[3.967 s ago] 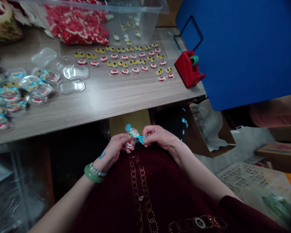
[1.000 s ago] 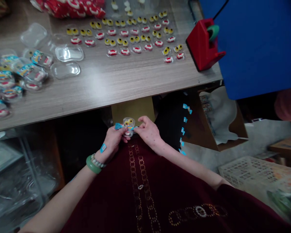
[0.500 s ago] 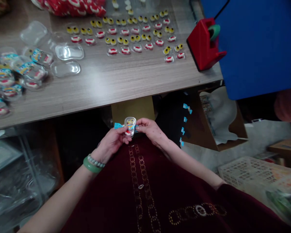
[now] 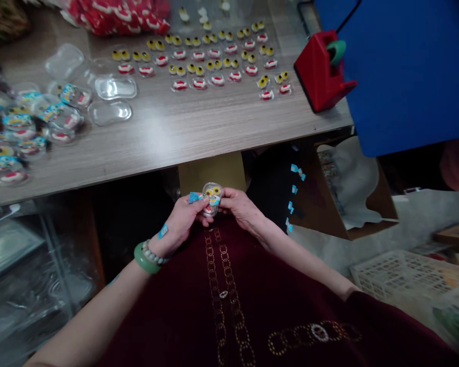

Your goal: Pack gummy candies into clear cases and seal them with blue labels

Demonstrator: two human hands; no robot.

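In the head view, a small clear plastic pack (image 4: 215, 191) is held above my lap, near the table's front edge. Yellow eye pieces show in its upper part, with a bit of red below. A blue printed label strip (image 4: 195, 197) crosses its front and sticks out on the left. My left hand (image 4: 179, 220) pinches the pack and strip, thumb on the front. My right hand (image 4: 240, 208) is closed on the pack's right edge; its fingertips are partly hidden. A small blue label (image 4: 162, 231) clings to the back of my left wrist.
On the table (image 4: 156, 153) lie rows of filled trays (image 4: 218, 80), clear lids (image 4: 110, 111), a pile of labelled packs (image 4: 19, 127) and a red bag (image 4: 118, 15). A red tape dispenser (image 4: 319, 71) stands right. Blue labels (image 4: 294, 189) hang near an open carton (image 4: 344, 204).
The label strip has come round to the right across the pack's front, and my right fingers have closed in at the pack's edge. The view has shifted slightly; my left wrist has turned, showing a label.
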